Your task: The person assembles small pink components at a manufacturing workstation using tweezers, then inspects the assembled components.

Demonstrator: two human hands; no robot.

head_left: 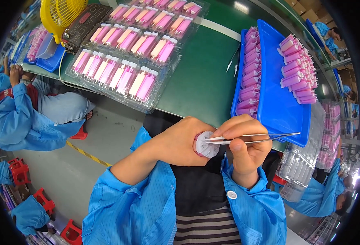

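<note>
My left hand (182, 143) is closed around a small pink device with a white round fan head (207, 144), held close to my chest. My right hand (245, 145) pinches metal tweezers (265, 136), whose tips rest on the white fan head. The rear ends of the tweezers point right, over the edge of a blue tray (280, 102). That tray holds rows of pink and purple parts (298, 73) and more along its left side (249, 77).
A clear blister tray (122, 53) of pink and white devices lies on the green table (200, 81). A yellow fan (59, 14) and dark pouch stand at the back left. Another pair of tweezers (233, 60) lies on the table. Co-workers in blue coats sit left (20, 118) and right (331, 192). Stacked clear trays (302, 163) stand on the right.
</note>
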